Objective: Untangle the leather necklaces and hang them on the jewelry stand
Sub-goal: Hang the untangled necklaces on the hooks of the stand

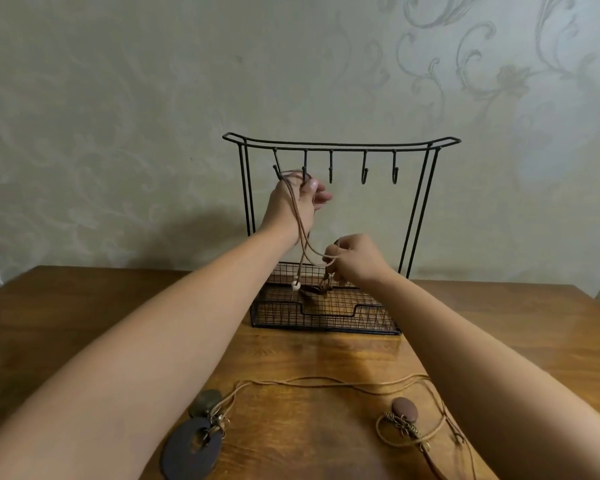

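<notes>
Left hand: my left hand (297, 202) is up at the hooks, with the top of the brown leather necklace (302, 233) looped over it near the knuckles; the fingers (321, 195) are loosely curled and the thumb is raised, so the cord is carried more than pinched.
Why held so: I judge the loop is spread open up high so it can slip over a hook; it sits touching or just beside the second hook from the left (305, 168), and I cannot tell if it has caught.
Right hand: my right hand (355, 259) is lower, in front of the stand, with its fingers curled and pinching the same cord where it swings across.
Why held so: pulling the lower strand aside seems to keep the two runs of cord apart and the pendant from twisting.
Pendant end: a white bead (295, 285) and a dark knotted cluster hang below both hands, over the wire basket (326, 313) at the base of the jewelry stand (340, 144).
Free hooks: the three hooks to the right show nothing on them.
Remaining necklaces: tan cords (326, 382) lie on the worktop (84, 306) near me, between my forearms, with a dark ring pendant (193, 448) to the left and an oval brown pendant (405, 408) to the right; well apart from my fingers.
Progress: first necklace going up, the rest not yet hung.
</notes>
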